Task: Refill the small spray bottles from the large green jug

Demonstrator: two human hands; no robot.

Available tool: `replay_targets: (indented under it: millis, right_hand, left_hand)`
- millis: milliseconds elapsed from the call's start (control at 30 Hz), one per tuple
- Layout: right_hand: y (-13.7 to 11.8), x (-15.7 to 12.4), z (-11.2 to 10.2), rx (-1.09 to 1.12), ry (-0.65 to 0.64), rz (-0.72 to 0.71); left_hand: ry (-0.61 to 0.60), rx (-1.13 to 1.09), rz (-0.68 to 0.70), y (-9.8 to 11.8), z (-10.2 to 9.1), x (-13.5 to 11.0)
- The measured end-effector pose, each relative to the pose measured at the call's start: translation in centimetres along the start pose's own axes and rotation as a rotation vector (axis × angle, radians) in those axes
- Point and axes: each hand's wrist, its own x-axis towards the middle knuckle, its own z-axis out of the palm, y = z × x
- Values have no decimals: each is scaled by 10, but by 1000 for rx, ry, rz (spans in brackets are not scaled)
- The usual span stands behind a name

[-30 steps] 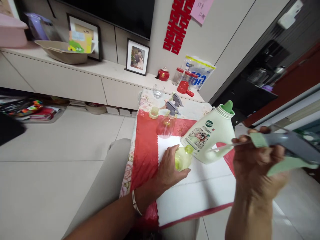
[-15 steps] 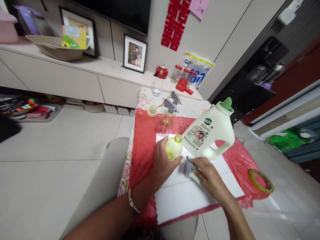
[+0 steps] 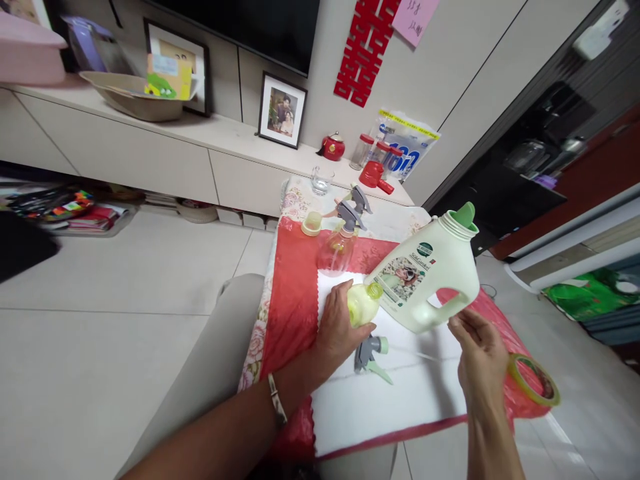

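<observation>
Nearest me, 1 white sheet (image 3: 385, 420) covers part of the table. On it lies 1 loose spray head (image 3: 367, 355); 1 tape roll (image 3: 534, 380) sits off to the right. My right hand (image 3: 481, 350) has thumb and fingers drawn close by the jug's lower corner; whether they pinch it, I can't tell. My left hand (image 3: 340, 330) wraps 1 uncapped yellow-green bottle (image 3: 361, 307), left of 1 large jug (image 3: 434, 267). Beyond: 1 clear pinkish bottle (image 3: 334, 257), 1 pale cap (image 3: 312, 225), 2 upright spray heads (image 3: 349, 215), 1 glass cup (image 3: 321, 181), then 3 red-lidded jars (image 3: 361, 155).
</observation>
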Motion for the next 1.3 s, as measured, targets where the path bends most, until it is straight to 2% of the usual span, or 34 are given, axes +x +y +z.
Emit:
replay_targets:
  millis: [167, 267, 433, 567, 667, 800, 1100, 1233, 1300]
  right_hand:
    - [19, 16, 21, 86, -63, 113]
    - [28, 21, 33, 138, -71, 131]
    - [31, 29, 51, 190, 15, 91]
    - [20, 38, 64, 152, 148, 51]
    - [9, 44, 64, 128, 199, 26]
    - [-8, 47, 43, 80, 227, 2]
    - [-54, 55, -29, -160, 306, -16]
    - [-69, 57, -59, -341, 343, -3]
    - [-75, 56, -73, -444, 302, -14]
  left_hand:
    - [28, 27, 47, -5, 3, 0]
    - [14, 45, 53, -5, 3, 0]
    - [25, 66, 62, -5, 3, 1]
    - [31, 53, 56, -5, 3, 1]
    - [25, 51, 54, -3, 3, 2]
    - [26, 44, 51, -1, 3, 3]
    - [-4, 27, 19, 0, -1, 1]
    - [6, 18, 28, 1, -1, 0]
    - [15, 12, 28, 1, 0, 0]
